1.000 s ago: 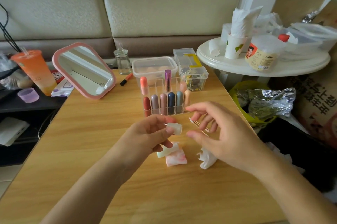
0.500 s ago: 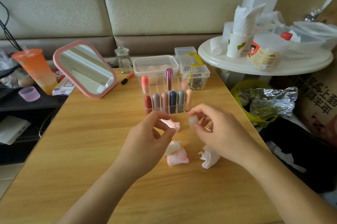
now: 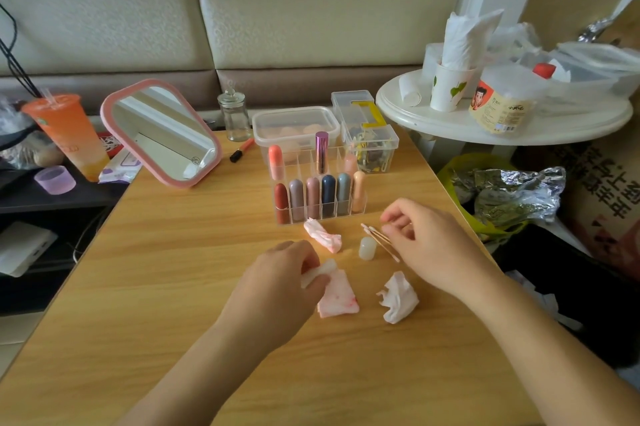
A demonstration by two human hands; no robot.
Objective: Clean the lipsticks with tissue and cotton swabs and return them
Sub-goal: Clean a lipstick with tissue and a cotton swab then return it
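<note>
Surface: light wood, carrying everything below.
White tissue: crumpled, nearest, right of centre.
Stained tissue: flat, pink-marked, just left of the white one.
Left grip: fingers curled down and clenched round a white tube, whose end rests on the stained tissue's top edge.
Right grip: fingers loosely curled over the cotton swabs; I cannot tell whether they are pinched or only lie under the fingers.
Clear cap: upright, just beside the swab tips, apart from both hands.
Second stained tissue: twisted, lying just before the organiser.
Organiser: clear, divided; six lipsticks upright in the front row, more behind.
Behind it: two clear lidded boxes, a glass jar.
Far left: pink-framed mirror, tilted.
</note>
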